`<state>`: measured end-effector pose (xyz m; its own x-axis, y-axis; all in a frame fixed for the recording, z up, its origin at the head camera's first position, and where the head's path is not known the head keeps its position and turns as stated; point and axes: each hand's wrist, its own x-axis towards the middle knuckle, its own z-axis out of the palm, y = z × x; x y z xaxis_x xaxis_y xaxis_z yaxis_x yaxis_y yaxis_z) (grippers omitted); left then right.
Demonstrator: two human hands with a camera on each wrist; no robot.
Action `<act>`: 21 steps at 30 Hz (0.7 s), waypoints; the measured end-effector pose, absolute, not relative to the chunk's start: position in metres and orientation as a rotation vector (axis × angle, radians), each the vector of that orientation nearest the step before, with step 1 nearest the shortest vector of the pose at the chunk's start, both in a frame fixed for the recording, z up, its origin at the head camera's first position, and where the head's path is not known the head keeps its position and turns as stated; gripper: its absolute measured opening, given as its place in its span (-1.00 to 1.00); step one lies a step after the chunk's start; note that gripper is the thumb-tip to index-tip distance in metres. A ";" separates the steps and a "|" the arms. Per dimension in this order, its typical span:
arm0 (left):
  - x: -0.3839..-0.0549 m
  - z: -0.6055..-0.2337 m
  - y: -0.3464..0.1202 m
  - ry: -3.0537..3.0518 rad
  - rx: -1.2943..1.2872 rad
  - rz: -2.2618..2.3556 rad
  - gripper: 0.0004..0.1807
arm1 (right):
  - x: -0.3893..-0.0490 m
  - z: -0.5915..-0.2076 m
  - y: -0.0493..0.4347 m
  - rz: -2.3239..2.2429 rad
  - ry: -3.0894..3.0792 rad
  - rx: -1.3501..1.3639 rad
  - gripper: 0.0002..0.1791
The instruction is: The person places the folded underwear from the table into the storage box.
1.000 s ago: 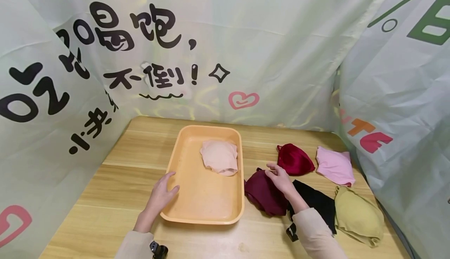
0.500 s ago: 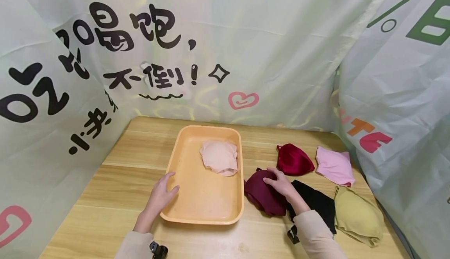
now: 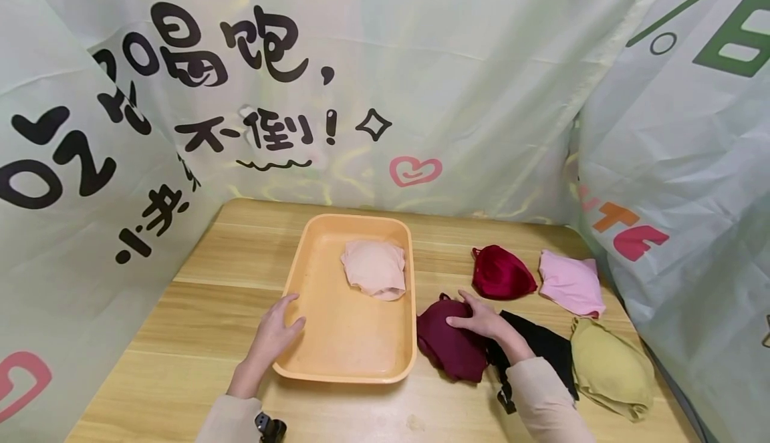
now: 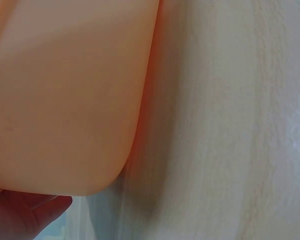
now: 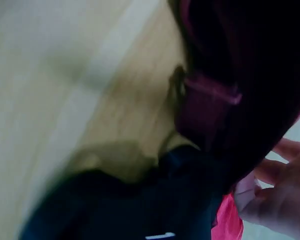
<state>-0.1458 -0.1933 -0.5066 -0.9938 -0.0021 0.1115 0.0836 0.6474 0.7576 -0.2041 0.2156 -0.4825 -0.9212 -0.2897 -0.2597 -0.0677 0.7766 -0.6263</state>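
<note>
Head view is up on my screen, so what does the right hand (image 3: pixel 481 317) have?

I see it gripping the maroon bra (image 3: pixel 448 346), thumb on the upper face, fingers round the far side. The bra sits left of that hand, just beside the orange tray (image 3: pixel 331 339).

Is it off the table (image 3: pixel 234 249)?

My right wrist feed is dark and blurred, so I can't tell how much of it touches the wood.

And the left hand (image 3: pixel 275 331)?

I have it at the tray's left rim, thumb and fingers spread well apart, the thumb over the inside.

What lies around them?

Between the two hands but farther from me than either, a pale pink garment (image 3: pixel 374 269) rests in the tray, near its right wall. Just beyond the right hand I get a crimson bra (image 3: pixel 502 272), and farther to that hand's right a pink garment (image 3: pixel 570 282).

Nearer to you?

A black garment (image 3: pixel 547 346) lies partly behind the right wrist and shows to its right. Farther right again is a mustard garment (image 3: pixel 613 366). Beyond both hands, a printed sheet (image 3: pixel 511 95) hangs behind the table
</note>
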 end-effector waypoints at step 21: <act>-0.146 -0.504 -0.192 -2.775 -0.035 -1.271 -0.44 | -0.207 -0.483 0.229 -1.047 2.373 -0.264 0.04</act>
<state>-0.1455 -0.1921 -0.5038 -0.9958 -0.0162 0.0902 0.0577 0.6536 0.7547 -0.2068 0.2293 -0.4827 -0.8414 -0.3760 -0.3882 0.0333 0.6809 -0.7317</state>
